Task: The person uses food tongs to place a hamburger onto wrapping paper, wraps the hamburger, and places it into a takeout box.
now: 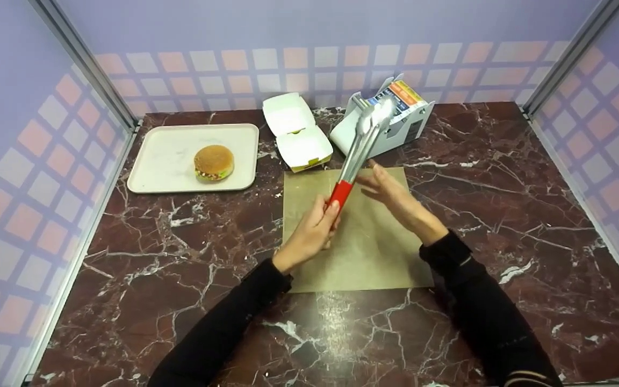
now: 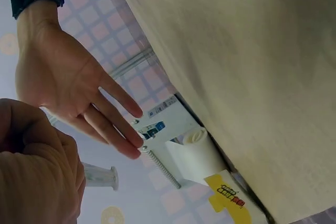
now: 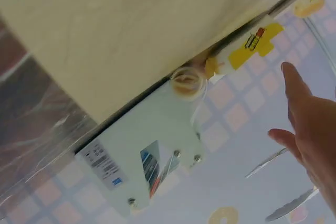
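My left hand [image 1: 309, 228] grips the red handle of metal tongs [image 1: 366, 140], whose silver ends point up and away over the table. The tong ends stand slightly apart, with nothing between them. In the left wrist view the curled left fingers [image 2: 42, 169] fill the lower left corner. Beside the tongs, my right hand [image 1: 395, 199] is held out with straight fingers and nothing in it; its palm [image 2: 63, 74] shows in the left wrist view. Below both hands a brown sheet of paper [image 1: 358, 258] lies flat on the table.
At the back left, a hamburger [image 1: 214, 162] sits on a white tray [image 1: 159, 161]. An opened white burger box [image 1: 304, 148] stands behind the paper. To its right is a white dispenser [image 1: 411, 129] with a roll and a coloured label. Patterned walls enclose the dark marbled table [image 1: 143, 279].
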Demonstrator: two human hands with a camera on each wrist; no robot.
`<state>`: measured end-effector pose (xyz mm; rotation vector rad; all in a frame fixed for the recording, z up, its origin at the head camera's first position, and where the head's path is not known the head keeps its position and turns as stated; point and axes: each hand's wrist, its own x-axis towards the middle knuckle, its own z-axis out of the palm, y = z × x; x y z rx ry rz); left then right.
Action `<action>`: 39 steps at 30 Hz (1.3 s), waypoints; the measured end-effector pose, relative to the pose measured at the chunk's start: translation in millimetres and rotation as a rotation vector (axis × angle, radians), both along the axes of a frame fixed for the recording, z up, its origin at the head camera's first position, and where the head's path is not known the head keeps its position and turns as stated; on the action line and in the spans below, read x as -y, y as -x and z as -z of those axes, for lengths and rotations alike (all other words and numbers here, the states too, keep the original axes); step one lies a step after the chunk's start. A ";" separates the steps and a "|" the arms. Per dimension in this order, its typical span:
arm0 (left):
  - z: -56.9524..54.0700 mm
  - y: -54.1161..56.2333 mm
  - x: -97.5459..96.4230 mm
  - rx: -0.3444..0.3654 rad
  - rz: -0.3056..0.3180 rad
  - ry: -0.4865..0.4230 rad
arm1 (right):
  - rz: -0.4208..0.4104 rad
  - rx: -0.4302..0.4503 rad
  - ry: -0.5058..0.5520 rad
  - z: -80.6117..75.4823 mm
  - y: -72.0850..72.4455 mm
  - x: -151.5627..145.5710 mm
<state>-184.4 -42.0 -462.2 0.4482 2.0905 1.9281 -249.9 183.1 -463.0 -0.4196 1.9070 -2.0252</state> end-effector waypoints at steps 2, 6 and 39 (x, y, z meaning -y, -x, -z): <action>-1.2 -1.9 -0.4 -0.007 -0.006 -0.024 | 0.024 0.022 0.053 -2.1 -0.8 -0.6; 0.5 -5.3 -4.0 -0.007 0.027 -0.017 | -0.001 0.070 0.128 -2.8 -6.2 10.4; 23.3 26.0 93.9 -0.337 0.334 1.181 | 0.409 0.234 0.229 -11.0 7.0 -28.3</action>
